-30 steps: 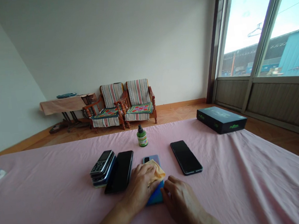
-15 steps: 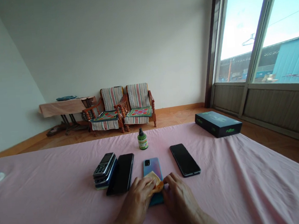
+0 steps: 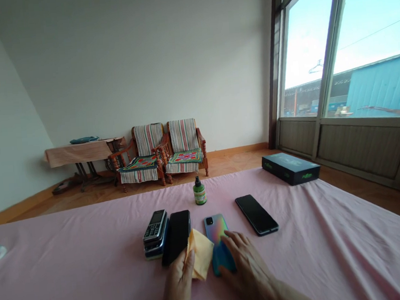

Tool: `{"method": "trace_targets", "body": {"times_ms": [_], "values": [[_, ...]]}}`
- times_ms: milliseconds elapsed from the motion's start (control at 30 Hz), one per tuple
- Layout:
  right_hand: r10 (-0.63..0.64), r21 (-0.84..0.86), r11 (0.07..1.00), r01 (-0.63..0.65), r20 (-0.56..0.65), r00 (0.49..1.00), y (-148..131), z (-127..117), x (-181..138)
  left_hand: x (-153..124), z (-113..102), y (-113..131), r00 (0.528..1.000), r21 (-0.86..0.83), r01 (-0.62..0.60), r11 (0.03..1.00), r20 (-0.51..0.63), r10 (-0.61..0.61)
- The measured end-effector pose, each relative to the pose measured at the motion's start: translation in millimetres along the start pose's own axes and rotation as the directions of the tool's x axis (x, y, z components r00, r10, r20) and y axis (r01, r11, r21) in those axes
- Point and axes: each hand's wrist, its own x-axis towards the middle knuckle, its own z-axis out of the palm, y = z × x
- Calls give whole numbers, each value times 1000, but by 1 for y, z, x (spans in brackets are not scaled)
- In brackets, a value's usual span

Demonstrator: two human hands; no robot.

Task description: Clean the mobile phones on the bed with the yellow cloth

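Observation:
A yellow cloth (image 3: pixel 202 255) hangs folded from my left hand (image 3: pixel 180 272), pinched between thumb and fingers. The cloth is just left of a phone (image 3: pixel 217 229) with a shiny blue, rainbow-tinted back, lying face down. My right hand (image 3: pixel 245 259) lies over that phone's right side, fingers stretched out and apart, thumb near its lower end. Part of the phone is hidden under the fingers. A black-screened phone (image 3: pixel 179 235) lies left of the cloth, partly behind my left hand.
Left is a stack of phones (image 3: pixel 155 232) topped by a keypad phone. Another dark phone (image 3: pixel 256 214) lies right. A green spray bottle (image 3: pixel 199 192) stands behind, and a black box (image 3: pixel 290 168) sits at the back right of the pink cloth-covered surface (image 3: pixel 91 265).
My left hand has moved off the blue phone to the left with the yellow cloth, which now shows more unfolded. My right hand's fingers have spread over the phone. The view has shifted slightly.

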Motion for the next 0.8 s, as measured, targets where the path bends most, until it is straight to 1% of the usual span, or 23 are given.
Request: {"method": "trace_targets", "body": {"times_ms": [100, 233, 333, 467, 533, 667, 733, 800], "values": [[119, -80, 990, -112, 77, 990, -18, 14, 10, 2, -3, -7, 999, 5, 3, 1000, -47, -2], [259, -183, 957, -226, 184, 948, -31, 27, 23, 8, -8, -16, 999, -46, 43, 998, -25, -44], [321, -215, 936, -279, 197, 926, -31, 25, 24, 10, -8, -18, 997, -67, 79, 995, 5, -79], [378, -274, 907, -319, 201, 903, -33, 11, 16, 9, -6, -14, 996, -53, 71, 996, 57, -68], [386, -298, 900, -319, 201, 901, -37, 2, 14, 7, -5, -11, 995, -39, 60, 997, 78, -56], [338, -318, 910, -267, 195, 921, -44, -9, 15, 4, -4, -8, 997, -36, 39, 999, 70, -37], [321, -346, 908, -238, 207, 924, -44, -8, 15, 4, -4, -8, 998, -41, 28, 999, 57, -26], [303, -381, 902, -203, 224, 926, -41, -1, 13, 4, -5, -6, 999, -46, 23, 999, 44, -21]]}}
